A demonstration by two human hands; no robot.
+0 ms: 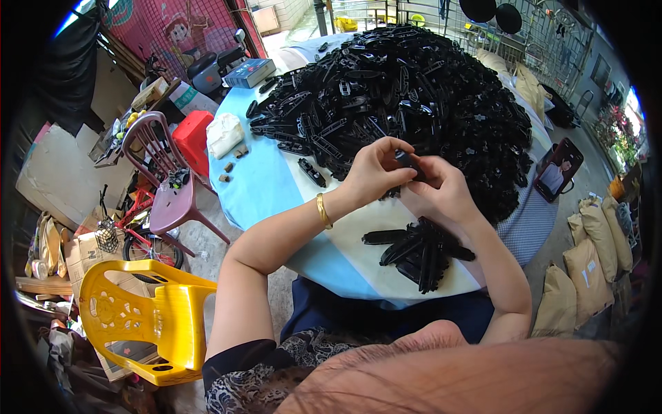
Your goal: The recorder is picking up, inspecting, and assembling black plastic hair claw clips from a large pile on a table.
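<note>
My left hand (pixel 374 172) and my right hand (pixel 441 190) meet above the round table (pixel 262 190), both pinching one small black plastic clip part (pixel 408 163) between the fingertips. A gold bangle (pixel 323 210) circles my left wrist. Behind the hands rises a big heap of black plastic clip parts (pixel 414 90) that covers most of the tabletop. Closer to me lies a small pile of black clip parts (pixel 422 252), just under my right wrist. One single black part (pixel 312 172) lies to the left of my left hand.
A phone (pixel 558 170) with a lit screen leans at the table's right edge. A white cloth bundle (pixel 225 134) and a blue box (pixel 249 72) sit at the far left. A yellow plastic chair (pixel 138 321), a maroon chair (pixel 169 179) and tan sacks (pixel 586 269) surround the table.
</note>
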